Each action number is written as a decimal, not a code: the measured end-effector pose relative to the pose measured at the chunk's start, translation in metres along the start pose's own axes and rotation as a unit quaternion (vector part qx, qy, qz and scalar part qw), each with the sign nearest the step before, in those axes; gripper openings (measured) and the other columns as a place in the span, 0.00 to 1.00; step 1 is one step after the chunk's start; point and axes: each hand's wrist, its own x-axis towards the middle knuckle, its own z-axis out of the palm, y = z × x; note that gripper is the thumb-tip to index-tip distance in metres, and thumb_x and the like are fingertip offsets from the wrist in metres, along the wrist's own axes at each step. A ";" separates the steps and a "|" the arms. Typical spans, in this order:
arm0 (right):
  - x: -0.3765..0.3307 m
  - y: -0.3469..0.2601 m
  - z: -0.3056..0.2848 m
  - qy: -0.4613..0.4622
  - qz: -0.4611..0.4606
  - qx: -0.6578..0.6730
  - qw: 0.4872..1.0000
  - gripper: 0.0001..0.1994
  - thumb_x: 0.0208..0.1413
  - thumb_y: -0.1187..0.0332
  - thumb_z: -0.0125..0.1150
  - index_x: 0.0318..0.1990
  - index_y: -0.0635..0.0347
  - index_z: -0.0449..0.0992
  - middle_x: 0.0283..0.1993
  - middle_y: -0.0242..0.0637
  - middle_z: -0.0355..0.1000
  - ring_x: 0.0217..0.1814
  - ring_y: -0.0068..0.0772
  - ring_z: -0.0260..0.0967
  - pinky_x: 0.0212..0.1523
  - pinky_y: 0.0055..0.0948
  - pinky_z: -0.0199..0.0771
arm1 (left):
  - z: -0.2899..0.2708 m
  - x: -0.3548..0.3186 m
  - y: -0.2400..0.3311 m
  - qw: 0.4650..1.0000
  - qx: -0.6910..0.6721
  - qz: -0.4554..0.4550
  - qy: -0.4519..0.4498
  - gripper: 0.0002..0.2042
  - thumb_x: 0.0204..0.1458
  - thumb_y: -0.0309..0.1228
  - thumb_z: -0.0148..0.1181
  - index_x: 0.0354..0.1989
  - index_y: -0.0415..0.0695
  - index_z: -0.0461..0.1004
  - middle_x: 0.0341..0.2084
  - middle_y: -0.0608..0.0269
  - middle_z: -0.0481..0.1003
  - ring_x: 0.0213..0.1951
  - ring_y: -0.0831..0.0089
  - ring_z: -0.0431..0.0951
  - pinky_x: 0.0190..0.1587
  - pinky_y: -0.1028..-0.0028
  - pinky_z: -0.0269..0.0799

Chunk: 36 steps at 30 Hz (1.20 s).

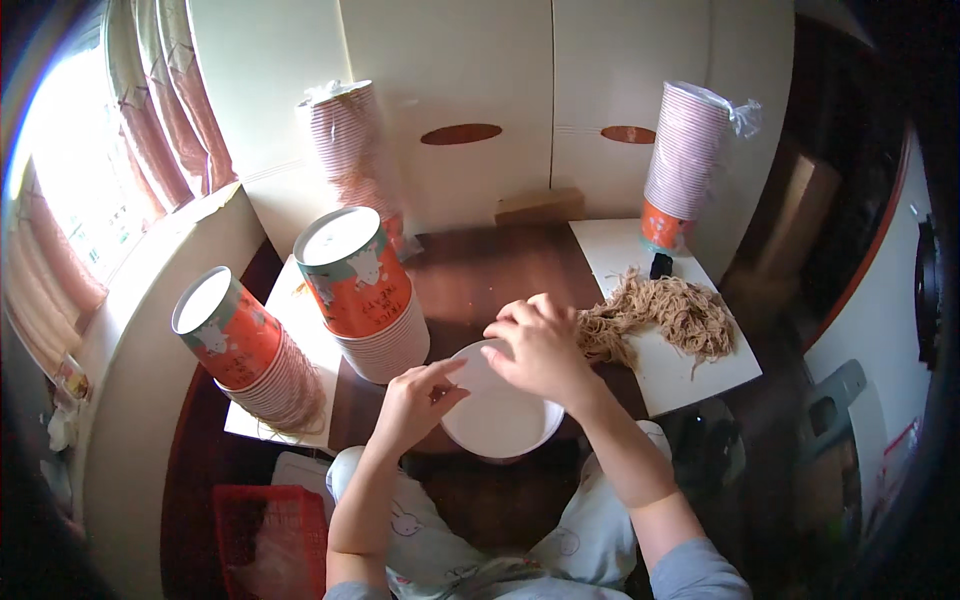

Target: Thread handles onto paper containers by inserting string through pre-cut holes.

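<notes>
In front of me is a white paper bucket (500, 415), its round mouth facing up and its inside bare white. My left hand (412, 405) is at its left rim, thumb and forefinger apart with a gap between them. Over the far right rim is my right hand (540, 350), its fingers spread and curved and its thumb above the bucket's mouth. No cord or other thing shows in either hand. A heap of tan cords (675, 315) lies on a white board (700, 370) to the right of my right hand.
Upside-down stacks of orange-printed buckets stand at left: one near (375, 300), one farther left (245, 350). Wrapped bucket stacks rise at the back left (345, 140) and back right (685, 160). A red basket (270, 495) sits low at left. The brown table (500, 270) stretches ahead.
</notes>
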 end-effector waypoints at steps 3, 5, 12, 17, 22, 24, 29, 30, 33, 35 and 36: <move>-0.009 -0.006 0.014 -0.054 -0.038 0.007 0.998 0.12 0.41 0.62 0.58 0.33 0.55 0.74 0.43 0.32 0.66 0.49 0.34 0.57 0.47 0.40 0.53 | 0.003 0.000 0.002 1.000 0.015 0.008 -0.008 0.20 0.37 0.28 0.62 0.41 0.43 0.65 0.18 0.61 0.73 0.20 0.69 0.74 0.25 0.74 0.69; -0.017 0.012 0.043 -0.084 -0.135 0.207 0.965 0.20 0.41 0.59 0.57 0.41 0.61 0.69 0.46 0.38 0.63 0.54 0.39 0.54 0.53 0.39 0.51 | 0.004 0.001 0.007 1.000 0.001 -0.011 -0.023 0.20 0.37 0.28 0.62 0.40 0.43 0.63 0.17 0.61 0.73 0.20 0.68 0.74 0.25 0.74 0.69; -0.014 -0.002 0.027 -0.368 0.075 0.457 0.807 0.16 0.50 0.69 0.52 0.48 0.59 0.62 0.38 0.41 0.69 0.37 0.32 0.68 0.39 0.25 0.67 | -0.004 -0.005 0.003 0.996 -0.005 -0.025 -0.090 0.19 0.38 0.30 0.62 0.37 0.42 0.59 0.16 0.58 0.73 0.21 0.64 0.75 0.24 0.74 0.69; -0.020 0.008 0.035 -0.278 -0.027 0.339 0.898 0.08 0.48 0.67 0.55 0.33 0.62 0.72 0.31 0.38 0.69 0.33 0.30 0.67 0.34 0.26 0.66 | -0.011 -0.003 0.004 0.995 -0.005 0.008 -0.098 0.16 0.37 0.30 0.63 0.31 0.41 0.62 0.18 0.59 0.72 0.21 0.64 0.74 0.23 0.73 0.68; -0.022 0.008 0.034 -0.270 -0.085 0.303 0.910 0.07 0.48 0.67 0.54 0.32 0.61 0.72 0.29 0.38 0.67 0.30 0.31 0.66 0.32 0.27 0.65 | -0.030 -0.004 -0.014 0.960 0.027 0.138 -0.240 0.14 0.34 0.35 0.65 0.30 0.43 0.73 0.20 0.62 0.74 0.24 0.66 0.75 0.31 0.71 0.69; -0.024 0.007 0.033 -0.275 -0.080 0.295 0.912 0.08 0.48 0.67 0.53 0.31 0.62 0.71 0.29 0.38 0.66 0.30 0.31 0.65 0.31 0.27 0.65 | -0.031 -0.008 -0.015 0.951 0.009 0.050 -0.305 0.14 0.35 0.35 0.64 0.32 0.43 0.73 0.20 0.61 0.74 0.25 0.67 0.75 0.31 0.72 0.70; -0.026 0.002 0.029 -0.286 -0.079 0.288 0.911 0.09 0.49 0.65 0.52 0.30 0.62 0.71 0.30 0.38 0.66 0.30 0.32 0.65 0.32 0.28 0.65 | -0.023 -0.010 -0.017 0.935 -0.012 -0.038 -0.353 0.14 0.38 0.33 0.61 0.35 0.43 0.73 0.23 0.57 0.75 0.28 0.67 0.76 0.33 0.74 0.71; -0.028 0.003 0.029 -0.261 -0.080 0.289 0.918 0.08 0.49 0.65 0.52 0.30 0.62 0.71 0.29 0.38 0.66 0.30 0.32 0.66 0.32 0.29 0.66 | -0.024 -0.007 -0.010 0.941 0.012 -0.049 -0.335 0.13 0.38 0.31 0.60 0.36 0.43 0.73 0.23 0.56 0.75 0.28 0.67 0.76 0.33 0.73 0.71; -0.033 0.003 0.027 -0.212 -0.076 0.271 0.936 0.07 0.48 0.66 0.53 0.30 0.61 0.71 0.29 0.38 0.66 0.30 0.34 0.66 0.31 0.30 0.66 | -0.016 -0.008 -0.014 0.965 0.045 -0.012 -0.258 0.13 0.37 0.26 0.58 0.36 0.43 0.73 0.24 0.54 0.74 0.28 0.64 0.76 0.33 0.72 0.71; -0.036 0.003 0.028 -0.188 -0.072 0.254 0.946 0.07 0.48 0.67 0.53 0.29 0.61 0.70 0.29 0.38 0.66 0.30 0.35 0.67 0.31 0.30 0.67 | -0.012 -0.009 -0.018 0.978 0.054 0.035 -0.198 0.13 0.37 0.25 0.56 0.35 0.42 0.73 0.25 0.53 0.74 0.29 0.62 0.75 0.33 0.71 0.71; -0.038 0.003 0.031 -0.151 -0.084 0.228 0.958 0.06 0.48 0.67 0.53 0.28 0.60 0.70 0.29 0.38 0.66 0.29 0.36 0.67 0.30 0.31 0.67 | -0.010 -0.008 -0.015 0.984 0.065 0.040 -0.163 0.13 0.36 0.24 0.56 0.35 0.42 0.73 0.26 0.53 0.74 0.29 0.61 0.75 0.33 0.71 0.72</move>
